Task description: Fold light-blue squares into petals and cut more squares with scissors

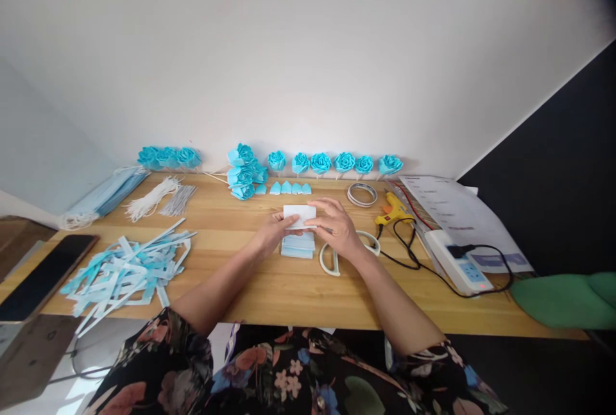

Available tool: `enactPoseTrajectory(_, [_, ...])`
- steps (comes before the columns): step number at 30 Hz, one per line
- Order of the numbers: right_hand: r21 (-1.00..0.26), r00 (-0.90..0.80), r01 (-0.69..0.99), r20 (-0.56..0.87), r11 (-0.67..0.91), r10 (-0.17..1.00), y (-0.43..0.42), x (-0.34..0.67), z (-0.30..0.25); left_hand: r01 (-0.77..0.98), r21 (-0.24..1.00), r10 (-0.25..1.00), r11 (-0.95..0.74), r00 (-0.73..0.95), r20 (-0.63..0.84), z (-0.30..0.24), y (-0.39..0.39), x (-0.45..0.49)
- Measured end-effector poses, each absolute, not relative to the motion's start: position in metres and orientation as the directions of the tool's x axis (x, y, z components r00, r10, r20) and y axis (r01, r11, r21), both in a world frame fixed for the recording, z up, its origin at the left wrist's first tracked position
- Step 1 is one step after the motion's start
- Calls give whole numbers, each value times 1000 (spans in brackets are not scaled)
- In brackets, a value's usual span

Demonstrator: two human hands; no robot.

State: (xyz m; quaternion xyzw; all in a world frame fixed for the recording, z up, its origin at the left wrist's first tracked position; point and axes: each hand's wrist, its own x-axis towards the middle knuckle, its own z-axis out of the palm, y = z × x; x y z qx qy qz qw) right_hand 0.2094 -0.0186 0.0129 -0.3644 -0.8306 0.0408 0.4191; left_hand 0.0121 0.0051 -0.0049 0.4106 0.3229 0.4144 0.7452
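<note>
Between my two hands I hold up a small white rectangular piece of sheet material [299, 215]; whether it is cloth or paper I cannot tell. My left hand [275, 230] pinches its left side, thumb in front. My right hand [335, 226] has its thumb and fingers on the right edge. Just below, on the wooden table, lies a small stack of pale blue pieces [298, 245]. White-handled scissors [330, 261] rest partly under my right hand and wrist. Behind my hands stands a short row of cut blue petals [291, 188].
Blue flowers [320, 163] line the wall. A tape roll [362, 194], yellow glue gun [395, 211], paper sheet [452, 216] and power strip [462, 264] with a black cord lie right. Left are blue face masks [108, 195], white cords [153, 198], cut strips [132, 271] and a phone [45, 277].
</note>
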Motion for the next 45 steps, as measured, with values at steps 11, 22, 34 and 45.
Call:
enactPoseTrajectory(11, [-492, -217, 553, 694, 672, 686, -20, 206, 12, -328, 912, 913, 248, 394, -106, -1, 3, 12])
enactPoseTrajectory(22, [-770, -36, 494, 447, 405, 894, -24, 202, 9, -201, 975, 930, 97, 367, -17, -1, 3, 12])
enactPoseTrajectory(34, [-799, -4, 465, 427, 380, 904, -24, 202, 8, -13, 997, 938, -70, 339, 70, -1, 2, 12])
enactPoseTrajectory(45, [-844, -180, 390, 322, 368, 929, -28, 201, 10, 123, 953, 916, -275, 336, 221, -6, 2, 11])
